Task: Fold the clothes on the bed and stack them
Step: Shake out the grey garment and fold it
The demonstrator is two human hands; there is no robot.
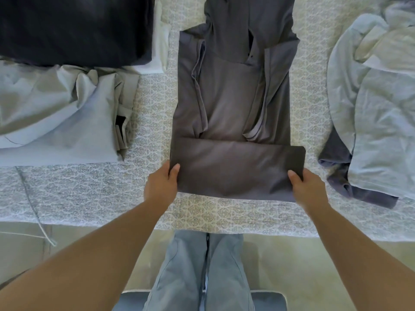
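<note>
A dark grey shirt (233, 93) lies lengthwise on the patterned bed cover (89, 194), its sides folded inward. Its near end is doubled over into a band across the bottom. My left hand (160, 187) pinches the band's left edge, thumb on top. My right hand (307, 189) pinches the right edge the same way. A dark folded garment (74, 28) sits at the far left with a folded light grey garment (56, 115) in front of it.
A crumpled pile of light grey clothes (379, 113) lies at the right, with a dark grey piece (343, 176) under it. A white cloth (160, 43) shows beside the dark folded garment. The bed's near edge runs just in front of my legs.
</note>
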